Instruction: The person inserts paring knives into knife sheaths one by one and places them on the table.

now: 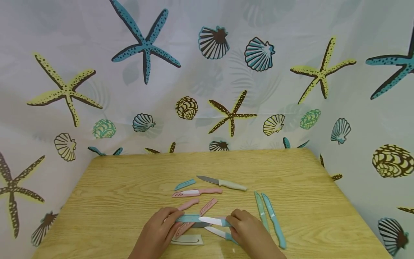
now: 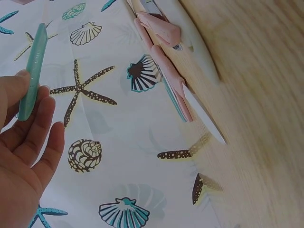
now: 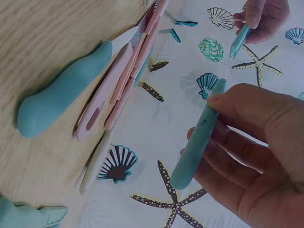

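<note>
My left hand point(image 1: 161, 227) pinches a blue knife sheath point(image 1: 189, 218) between thumb and fingers, above the table. In the left wrist view this sheath point(image 2: 34, 71) stands nearly upright in the fingers. My right hand point(image 1: 249, 232) grips a knife with a blue handle point(image 3: 197, 137) and a white blade point(image 1: 209, 220). The blade points left, its tip overlapping the sheath's right end in the head view. On the table below lie a second blue-handled knife point(image 1: 215, 232), a pink sheath point(image 1: 185, 228), a cream sheath point(image 1: 187, 240) and part of a dark blade point(image 1: 201, 225).
Farther back are a pink knife point(image 1: 189, 204), a pink sheath point(image 1: 208, 206), a pink-handled knife point(image 1: 211, 190), a blue sheath point(image 1: 185, 184) and a cream-handled knife point(image 1: 232, 185) with a bare dark blade. A green knife point(image 1: 261, 208) and a blue knife point(image 1: 275, 223) lie right.
</note>
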Demonstrator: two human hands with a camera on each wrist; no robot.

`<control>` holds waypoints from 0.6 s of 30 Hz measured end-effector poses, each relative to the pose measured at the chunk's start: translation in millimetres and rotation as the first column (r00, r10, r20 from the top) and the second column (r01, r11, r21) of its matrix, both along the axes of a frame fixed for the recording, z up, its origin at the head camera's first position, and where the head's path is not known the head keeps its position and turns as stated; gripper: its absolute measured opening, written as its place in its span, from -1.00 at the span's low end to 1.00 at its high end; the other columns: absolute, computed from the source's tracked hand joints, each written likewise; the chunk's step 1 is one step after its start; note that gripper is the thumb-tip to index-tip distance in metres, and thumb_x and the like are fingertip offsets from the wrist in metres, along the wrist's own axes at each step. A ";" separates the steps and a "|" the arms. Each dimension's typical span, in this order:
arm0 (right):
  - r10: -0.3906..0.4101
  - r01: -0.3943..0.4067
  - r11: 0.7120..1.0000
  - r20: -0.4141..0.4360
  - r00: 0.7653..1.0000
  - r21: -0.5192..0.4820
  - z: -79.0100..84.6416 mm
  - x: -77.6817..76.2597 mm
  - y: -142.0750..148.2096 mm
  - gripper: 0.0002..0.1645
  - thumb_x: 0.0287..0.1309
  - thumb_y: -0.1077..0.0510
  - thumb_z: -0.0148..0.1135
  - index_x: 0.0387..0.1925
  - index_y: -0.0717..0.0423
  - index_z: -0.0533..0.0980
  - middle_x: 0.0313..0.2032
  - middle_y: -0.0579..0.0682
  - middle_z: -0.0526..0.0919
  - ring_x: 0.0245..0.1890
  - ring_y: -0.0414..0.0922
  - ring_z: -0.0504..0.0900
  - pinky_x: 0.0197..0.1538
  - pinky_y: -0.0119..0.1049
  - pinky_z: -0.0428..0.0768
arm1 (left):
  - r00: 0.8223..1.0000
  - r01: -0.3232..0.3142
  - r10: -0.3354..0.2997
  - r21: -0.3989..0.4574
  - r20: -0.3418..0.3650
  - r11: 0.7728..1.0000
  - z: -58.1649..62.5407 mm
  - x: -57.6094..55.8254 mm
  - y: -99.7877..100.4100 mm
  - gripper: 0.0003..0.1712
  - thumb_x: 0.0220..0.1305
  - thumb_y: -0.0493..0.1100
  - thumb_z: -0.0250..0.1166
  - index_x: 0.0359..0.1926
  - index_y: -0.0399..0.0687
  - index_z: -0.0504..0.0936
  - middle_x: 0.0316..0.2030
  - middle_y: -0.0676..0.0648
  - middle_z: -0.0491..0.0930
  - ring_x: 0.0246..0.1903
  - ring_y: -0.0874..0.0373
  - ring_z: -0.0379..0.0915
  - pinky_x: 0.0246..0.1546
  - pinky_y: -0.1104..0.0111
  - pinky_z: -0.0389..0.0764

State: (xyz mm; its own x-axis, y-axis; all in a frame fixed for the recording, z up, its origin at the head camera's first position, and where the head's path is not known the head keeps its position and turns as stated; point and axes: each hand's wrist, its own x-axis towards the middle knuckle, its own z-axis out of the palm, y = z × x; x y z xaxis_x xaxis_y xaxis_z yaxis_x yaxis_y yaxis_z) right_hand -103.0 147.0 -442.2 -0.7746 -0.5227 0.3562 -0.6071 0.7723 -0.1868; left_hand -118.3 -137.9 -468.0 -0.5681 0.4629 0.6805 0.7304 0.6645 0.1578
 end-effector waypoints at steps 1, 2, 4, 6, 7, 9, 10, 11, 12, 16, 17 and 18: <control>0.001 -0.001 1.000 -0.004 1.000 -0.001 -0.2 0.0 -0.2 -0.74 -0.16 0.37 0.47 -0.32 0.18 0.66 -0.35 -0.09 0.60 -0.42 -0.20 0.58 -0.38 -0.56 0.55 | 1.000 0.004 -0.004 0.001 0.003 1.000 -0.3 -0.1 0.0 -0.71 0.39 -0.02 0.16 -0.06 -0.08 0.66 -0.17 0.03 0.56 -0.25 0.24 0.52 -0.27 0.47 0.55; 0.003 -0.003 1.000 -0.008 1.000 -0.004 -0.5 0.1 -0.3 -0.74 -0.17 0.37 0.47 -0.32 0.18 0.66 -0.35 -0.09 0.60 -0.42 -0.20 0.58 -0.37 -0.56 0.55 | 1.000 0.009 -0.009 0.004 0.006 1.000 -0.5 -0.2 0.1 -0.67 0.43 0.01 0.08 -0.06 -0.09 0.65 -0.17 0.03 0.56 -0.24 0.24 0.52 -0.27 0.49 0.55; 0.005 -0.005 1.000 -0.016 1.000 -0.007 -0.9 0.2 -0.4 -0.74 -0.17 0.37 0.48 -0.33 0.19 0.67 -0.36 -0.09 0.60 -0.42 -0.21 0.58 -0.37 -0.57 0.56 | 1.000 0.022 -0.022 0.010 0.012 1.000 -0.9 -0.2 0.4 -0.55 0.49 0.05 -0.07 -0.06 -0.11 0.65 -0.16 0.04 0.55 -0.23 0.24 0.51 -0.25 0.52 0.53; 0.010 -0.010 1.000 -0.024 1.000 -0.008 -1.0 0.3 -0.2 -0.74 -0.18 0.38 0.48 -0.33 0.19 0.67 -0.36 -0.09 0.60 -0.42 -0.21 0.58 -0.36 -0.57 0.56 | 0.999 0.039 -0.039 0.018 0.018 0.999 -1.1 0.0 0.8 -0.50 0.50 0.06 -0.14 -0.05 -0.12 0.65 -0.15 0.03 0.54 -0.22 0.24 0.50 -0.23 0.55 0.52; 0.013 -0.013 1.000 -0.028 1.000 -0.007 -0.7 0.3 -0.1 -0.74 -0.18 0.38 0.48 -0.33 0.20 0.67 -0.36 -0.09 0.60 -0.42 -0.21 0.58 -0.36 -0.57 0.56 | 0.999 0.048 -0.048 0.022 0.020 0.999 -1.1 0.1 1.0 -0.51 0.50 0.06 -0.14 -0.05 -0.13 0.64 -0.15 0.03 0.54 -0.21 0.24 0.50 -0.22 0.56 0.51; 0.021 -0.021 1.000 -0.035 0.999 -0.003 -0.1 0.4 0.3 -0.74 -0.19 0.38 0.48 -0.34 0.20 0.67 -0.36 -0.08 0.60 -0.41 -0.20 0.58 -0.36 -0.56 0.56 | 0.998 0.061 -0.062 0.033 0.023 0.998 -1.6 0.3 1.3 -0.53 0.49 0.04 -0.11 -0.05 -0.13 0.64 -0.14 0.03 0.54 -0.21 0.23 0.50 -0.20 0.57 0.51; 0.026 -0.026 1.000 -0.035 0.999 0.000 0.1 0.4 0.6 -0.74 -0.19 0.38 0.48 -0.33 0.19 0.67 -0.36 -0.08 0.60 -0.41 -0.20 0.58 -0.35 -0.56 0.57 | 0.997 0.067 -0.068 0.037 0.024 0.997 -2.2 0.4 1.5 -0.55 0.49 0.03 -0.10 -0.05 -0.13 0.64 -0.13 0.03 0.53 -0.20 0.23 0.50 -0.20 0.57 0.51; 0.031 -0.031 1.000 -0.036 0.999 0.006 0.5 0.5 0.7 -0.73 -0.19 0.38 0.49 -0.33 0.19 0.66 -0.36 -0.08 0.60 -0.41 -0.20 0.58 -0.35 -0.56 0.57 | 0.997 0.073 -0.075 0.045 0.024 0.996 -2.9 0.4 1.8 -0.56 0.49 0.02 -0.09 -0.05 -0.13 0.64 -0.13 0.02 0.53 -0.21 0.23 0.50 -0.20 0.58 0.50; 0.037 -0.037 0.999 -0.036 0.999 0.011 0.9 0.7 0.9 -0.72 -0.19 0.37 0.49 -0.32 0.19 0.66 -0.35 -0.08 0.60 -0.40 -0.20 0.59 -0.34 -0.56 0.57 | 0.996 0.078 -0.080 0.053 0.031 0.996 -3.7 0.4 2.2 -0.58 0.48 0.01 -0.07 -0.05 -0.13 0.64 -0.12 0.03 0.53 -0.20 0.23 0.50 -0.19 0.59 0.50; 0.078 -0.076 0.996 -0.047 0.996 0.036 2.2 1.0 -0.1 -0.70 -0.16 0.33 0.51 -0.28 0.18 0.65 -0.31 -0.06 0.61 -0.35 -0.18 0.60 -0.29 -0.52 0.59 | 0.988 0.139 -0.144 0.083 0.055 0.987 -7.7 -0.2 7.0 -0.72 0.43 -0.09 0.09 -0.06 -0.15 0.62 -0.12 0.01 0.52 -0.20 0.22 0.50 -0.17 0.60 0.49; 0.090 -0.088 0.995 -0.055 0.994 0.042 2.5 0.9 -0.8 -0.70 -0.15 0.31 0.51 -0.27 0.18 0.65 -0.30 -0.05 0.61 -0.34 -0.17 0.61 -0.27 -0.51 0.60 | 0.984 0.162 -0.168 0.089 0.059 0.983 -8.5 -0.6 9.0 -0.74 0.41 -0.12 0.12 -0.06 -0.16 0.62 -0.12 0.01 0.52 -0.20 0.22 0.50 -0.17 0.60 0.49; 0.102 -0.099 0.994 -0.067 0.993 0.048 2.5 0.8 -1.5 -0.70 -0.14 0.30 0.50 -0.26 0.17 0.65 -0.29 -0.05 0.61 -0.32 -0.17 0.61 -0.26 -0.50 0.60 | 0.980 0.184 -0.190 0.092 0.063 0.979 -9.4 -0.8 11.1 -0.76 0.39 -0.14 0.15 -0.05 -0.17 0.61 -0.12 0.00 0.51 -0.21 0.23 0.50 -0.17 0.61 0.49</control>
State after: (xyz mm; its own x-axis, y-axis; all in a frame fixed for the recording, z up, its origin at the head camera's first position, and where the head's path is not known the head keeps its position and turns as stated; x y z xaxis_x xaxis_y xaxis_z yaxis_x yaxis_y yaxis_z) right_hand -102.2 145.5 -439.7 -0.6919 -0.6129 0.3817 -0.6921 0.7136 -0.1086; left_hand -119.1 -126.8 -477.3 -0.5249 0.5074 0.6834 0.8256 0.4987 0.2639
